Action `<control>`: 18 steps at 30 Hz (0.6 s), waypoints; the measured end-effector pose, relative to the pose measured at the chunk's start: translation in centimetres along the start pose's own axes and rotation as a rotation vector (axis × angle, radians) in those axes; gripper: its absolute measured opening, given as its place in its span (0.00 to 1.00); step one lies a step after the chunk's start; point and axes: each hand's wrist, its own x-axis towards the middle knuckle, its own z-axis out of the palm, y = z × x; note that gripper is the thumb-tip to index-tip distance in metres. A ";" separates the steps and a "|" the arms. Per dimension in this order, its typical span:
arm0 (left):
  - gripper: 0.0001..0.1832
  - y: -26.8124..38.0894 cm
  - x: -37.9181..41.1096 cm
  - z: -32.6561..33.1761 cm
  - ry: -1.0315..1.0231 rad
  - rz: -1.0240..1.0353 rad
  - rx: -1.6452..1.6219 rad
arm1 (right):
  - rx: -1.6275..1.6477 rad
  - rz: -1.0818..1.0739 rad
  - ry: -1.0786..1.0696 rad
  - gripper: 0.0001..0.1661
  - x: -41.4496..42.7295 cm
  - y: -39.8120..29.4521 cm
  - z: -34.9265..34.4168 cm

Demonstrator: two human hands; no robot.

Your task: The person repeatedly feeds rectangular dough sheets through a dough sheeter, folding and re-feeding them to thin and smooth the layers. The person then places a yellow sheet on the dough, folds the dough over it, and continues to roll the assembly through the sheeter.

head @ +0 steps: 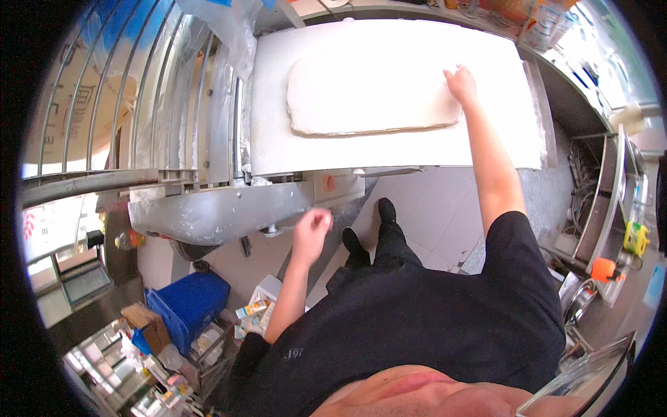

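A thick, pale slab, apparently dough, lies flat on a white work surface that looks overexposed. At the slab's right end is my right hand, palm down, with some fingers extended and nothing visible held; whether it touches the slab is hard to tell in the glare. My left hand is raised in front of my body, below the near edge of the surface, with its fingers curled in. I see no object in it. Beside it stands the rounded metal housing of a machine, dusted with white powder.
A metal bar guard rises at the left, with a plastic bag hanging near it. Blue bin and cartons stand on the floor at lower left. Metal shelving and a yellow-green container are at the right.
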 end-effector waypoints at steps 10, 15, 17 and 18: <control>0.33 7.4 25.4 0.1 0.620 -0.090 0.492 | 0.062 -0.028 -0.219 0.37 3.7 -2.6 0.1; 0.30 6.9 26.9 -3.1 0.431 -0.207 0.370 | 0.138 0.093 -0.204 0.33 2.5 -3.2 -0.5; 0.29 8.0 27.7 -2.4 0.391 -0.161 0.391 | 0.114 0.116 0.000 0.31 3.1 1.0 2.4; 0.28 7.9 27.6 -1.9 0.447 -0.114 0.406 | 0.084 0.135 -0.038 0.30 3.1 0.5 2.5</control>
